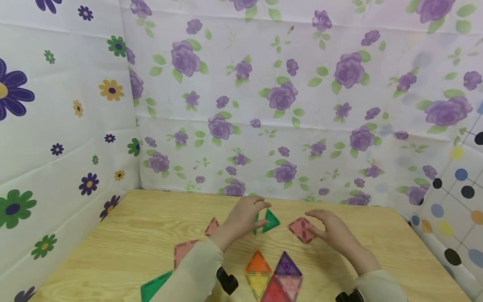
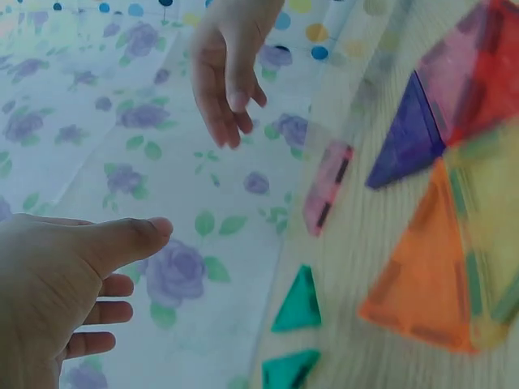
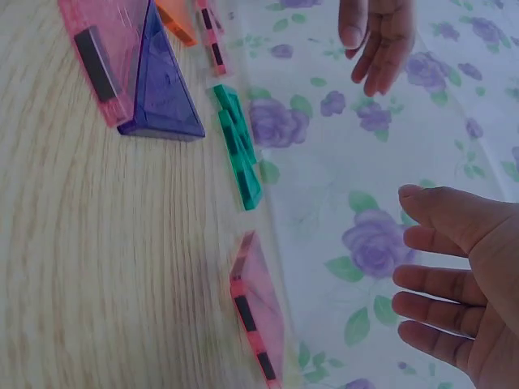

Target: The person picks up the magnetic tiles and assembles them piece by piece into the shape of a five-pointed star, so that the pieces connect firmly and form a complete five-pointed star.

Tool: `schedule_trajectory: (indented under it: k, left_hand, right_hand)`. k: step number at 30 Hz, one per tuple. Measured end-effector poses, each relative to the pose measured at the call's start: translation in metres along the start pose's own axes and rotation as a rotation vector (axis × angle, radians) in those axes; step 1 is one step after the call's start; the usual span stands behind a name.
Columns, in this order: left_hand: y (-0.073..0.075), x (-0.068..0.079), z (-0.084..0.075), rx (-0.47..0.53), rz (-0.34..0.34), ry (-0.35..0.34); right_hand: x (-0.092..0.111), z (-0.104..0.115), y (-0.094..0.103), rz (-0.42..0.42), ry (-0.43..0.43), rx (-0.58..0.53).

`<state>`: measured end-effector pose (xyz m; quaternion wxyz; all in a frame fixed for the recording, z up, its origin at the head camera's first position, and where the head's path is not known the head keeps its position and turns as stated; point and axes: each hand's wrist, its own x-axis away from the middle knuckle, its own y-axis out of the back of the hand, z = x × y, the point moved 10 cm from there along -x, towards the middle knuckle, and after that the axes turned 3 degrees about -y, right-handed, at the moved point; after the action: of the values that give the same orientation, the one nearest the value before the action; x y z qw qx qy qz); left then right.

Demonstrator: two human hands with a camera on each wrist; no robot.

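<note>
Over the far part of the table my left hand (image 1: 243, 216) hovers with its fingers loosely spread, nothing in its grasp. Two green triangular magnetic tiles (image 1: 271, 221) lie by its fingertips, one partly hidden behind the hand. To the right, my right hand (image 1: 333, 230) is also relaxed and holds nothing; its thumb overlaps a pink diamond shape (image 1: 298, 228) in the head view. From the right wrist view, that pink tile (image 3: 258, 304) lies flat, apart from the fingers. Both wrist views show thumb and fingers apart on the left hand (image 2: 57, 284) and right hand (image 3: 462, 279).
Nearer me, orange (image 1: 258, 263), yellow (image 1: 258, 283), purple (image 1: 287, 266), pink (image 1: 291, 285) and red (image 1: 275, 291) triangles lie edge to edge. Pink tiles (image 1: 183, 252) and a green one (image 1: 154, 287) sit at the left, partly behind my sleeve. Flowered cloth (image 1: 245, 126) walls the table's back.
</note>
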<state>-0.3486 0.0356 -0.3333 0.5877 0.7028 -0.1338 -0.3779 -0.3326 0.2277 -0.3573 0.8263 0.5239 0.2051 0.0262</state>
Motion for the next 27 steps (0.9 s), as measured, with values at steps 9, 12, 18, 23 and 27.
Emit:
schedule_trajectory:
  k: [9, 12, 18, 23, 27]
  left_hand:
    - [-0.015, 0.013, 0.028, 0.157, -0.042, 0.039]
    - [-0.024, 0.015, 0.038, 0.195, -0.033, 0.071]
    - [-0.043, 0.018, 0.054, 0.233, 0.009, 0.146]
    - [-0.053, 0.02, 0.059, 0.219, 0.02, 0.151]
    - [-0.06, 0.019, 0.059, 0.202, 0.028, 0.129]
  right_hand:
    - [-0.007, 0.02, -0.004, -0.087, 0.052, -0.024]
    - [-0.013, 0.028, -0.009, -0.102, 0.069, -0.025]
    - [-0.028, 0.039, -0.024, -0.072, 0.085, -0.039]
    - [-0.037, 0.039, -0.04, -0.017, 0.062, -0.036]
    - [-0.044, 0.036, -0.054, 0.034, 0.036, -0.019]
